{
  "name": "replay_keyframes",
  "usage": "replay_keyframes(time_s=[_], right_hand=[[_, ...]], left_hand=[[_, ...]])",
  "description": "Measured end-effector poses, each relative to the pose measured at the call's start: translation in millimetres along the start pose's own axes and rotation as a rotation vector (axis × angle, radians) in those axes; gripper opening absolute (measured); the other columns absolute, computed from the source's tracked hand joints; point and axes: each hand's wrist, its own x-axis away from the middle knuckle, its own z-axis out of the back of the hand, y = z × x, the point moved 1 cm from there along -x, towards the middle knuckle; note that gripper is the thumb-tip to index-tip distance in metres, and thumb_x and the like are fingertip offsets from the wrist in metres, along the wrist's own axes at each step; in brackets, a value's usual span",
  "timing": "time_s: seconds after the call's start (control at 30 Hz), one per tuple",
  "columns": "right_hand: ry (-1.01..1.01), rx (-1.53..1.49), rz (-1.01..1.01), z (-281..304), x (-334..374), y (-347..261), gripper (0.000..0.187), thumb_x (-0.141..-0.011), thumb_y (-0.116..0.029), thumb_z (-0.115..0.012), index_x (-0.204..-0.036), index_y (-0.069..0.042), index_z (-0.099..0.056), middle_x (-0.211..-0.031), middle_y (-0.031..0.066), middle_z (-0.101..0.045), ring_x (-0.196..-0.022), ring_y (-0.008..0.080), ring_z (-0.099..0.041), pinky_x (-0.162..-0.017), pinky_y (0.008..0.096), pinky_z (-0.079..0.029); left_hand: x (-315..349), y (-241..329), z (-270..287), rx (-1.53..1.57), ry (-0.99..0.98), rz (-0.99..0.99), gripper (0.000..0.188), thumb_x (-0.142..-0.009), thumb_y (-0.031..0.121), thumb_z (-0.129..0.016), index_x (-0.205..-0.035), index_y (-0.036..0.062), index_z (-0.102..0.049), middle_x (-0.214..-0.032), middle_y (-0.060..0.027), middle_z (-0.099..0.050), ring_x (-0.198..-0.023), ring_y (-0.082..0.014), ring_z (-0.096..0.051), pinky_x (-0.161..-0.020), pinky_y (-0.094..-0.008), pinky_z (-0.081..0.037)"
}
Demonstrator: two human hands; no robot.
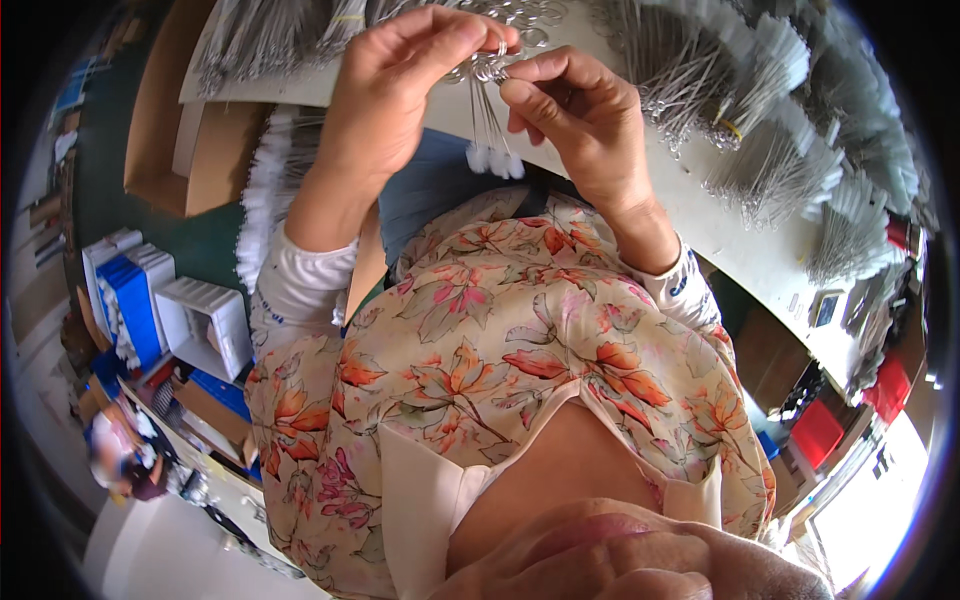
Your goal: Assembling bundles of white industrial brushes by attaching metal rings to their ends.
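Both my hands are raised together over the near edge of the white table. My left hand (392,85) pinches a thin metal ring between thumb and fingertips. From just below it hang several small wire brushes (494,160), with white bristle tips pointing down and looped wire ends at the top. My right hand (585,120) has its thumb and index finger closed on the looped ends, right beside the left fingertips. The fingers partly hide how the loops and the ring meet.
Bundles of similar wire brushes (785,165) cover the right of the table (735,235); another bundle (270,45) lies at the left. A cardboard box (225,150) stands beside the table. White bins (210,325) and red containers (818,434) are farther off. Another person (125,455) is at far left.
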Motion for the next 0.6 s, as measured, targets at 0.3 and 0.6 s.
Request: replay_keyframes(time_s=[0.3, 0.6], right_hand=[[-0.205, 0.349, -0.155, -20.1, -2.2, 50.8, 0.018, -0.084, -0.014, -0.063, -0.091, 0.003, -0.062, -0.078, 0.0049, -0.063, -0.071, 0.0096, -0.058, -0.064, 0.0218, -0.046], [-0.35, 0.467, -0.398, -14.0, 3.2, 73.0, 0.012, -0.085, -0.01, -0.06, -0.091, 0.001, -0.062, -0.068, 0.0021, -0.058, -0.057, 0.0059, -0.051, -0.053, 0.0183, -0.042]], left_hand=[[63.7, 46.5, 43.4, 0.003, 0.17, 0.008, 0.02, -0.093, 0.014, -0.049, -0.089, -0.0036, -0.057, -0.082, -0.0077, -0.06, -0.065, -0.0104, -0.057, -0.06, -0.0241, -0.048], [176.8, -48.7, 127.2, -1.514, -0.11, 0.475, 0.013, -0.082, 0.009, -0.049, -0.083, 0.0007, -0.059, -0.08, -0.0155, -0.062, -0.068, -0.0316, -0.061, -0.059, -0.0373, -0.05]])
